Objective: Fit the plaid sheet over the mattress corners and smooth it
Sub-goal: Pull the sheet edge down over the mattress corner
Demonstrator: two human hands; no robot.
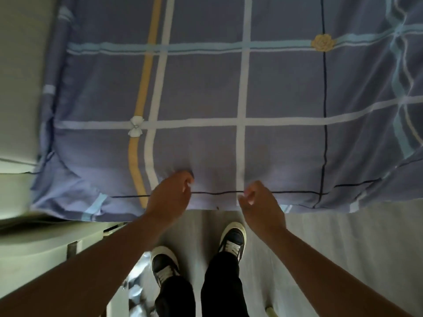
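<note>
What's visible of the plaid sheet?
The sheet is blue-grey cloth crossed by white, pale-blue, yellow and dark stripes, with a bow and a rose printed on it. It lies spread flat, smooth in the middle, creased at the right side and near-left corner. The left hand and right hand pinch its near edge.

Covered across the top by a plaid sheet [201,88], blue-grey with white, yellow and teal stripes. Smooth through the middle, rumpled at the right, bunched at the near left corner. Draped over the near edge, above a pale floor [332,236] bearing two dark shoes [233,236].
</note>
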